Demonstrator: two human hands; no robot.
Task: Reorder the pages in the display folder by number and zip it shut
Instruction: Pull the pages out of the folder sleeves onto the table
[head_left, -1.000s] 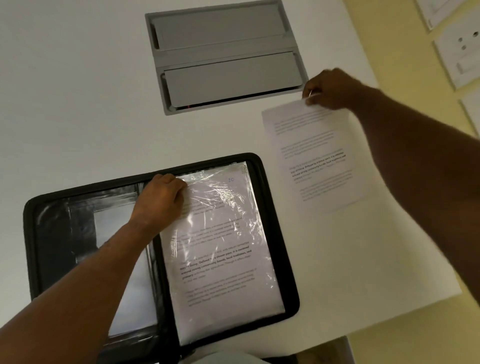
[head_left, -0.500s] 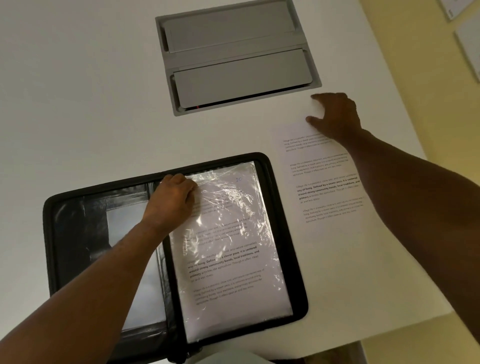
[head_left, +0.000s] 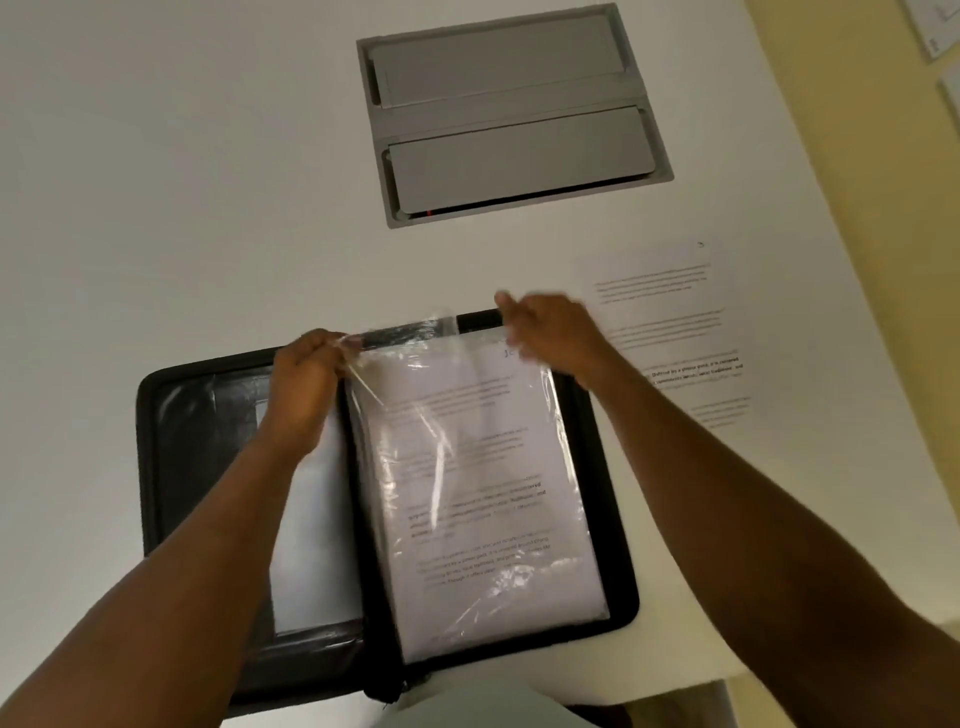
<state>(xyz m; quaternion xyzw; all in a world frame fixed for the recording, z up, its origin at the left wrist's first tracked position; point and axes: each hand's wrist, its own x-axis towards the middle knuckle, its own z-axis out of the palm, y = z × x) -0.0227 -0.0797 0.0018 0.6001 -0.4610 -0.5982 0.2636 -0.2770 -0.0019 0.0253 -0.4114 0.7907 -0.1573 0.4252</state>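
White table, yellow wall

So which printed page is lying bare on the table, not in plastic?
The loose page right of the folder; the other page sits inside a clear sleeve in it.

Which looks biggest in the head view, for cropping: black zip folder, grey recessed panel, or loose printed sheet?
1. Black zip folder, lying open.
2. Grey recessed panel and loose printed sheet: look alike; the sheet's pale edges blend into the table, so unranked.

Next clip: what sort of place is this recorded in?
Probably an office or meeting room: a white desk with a recessed grey cable box set into its top, a zip display folder open on it, and a printed page lying beside.
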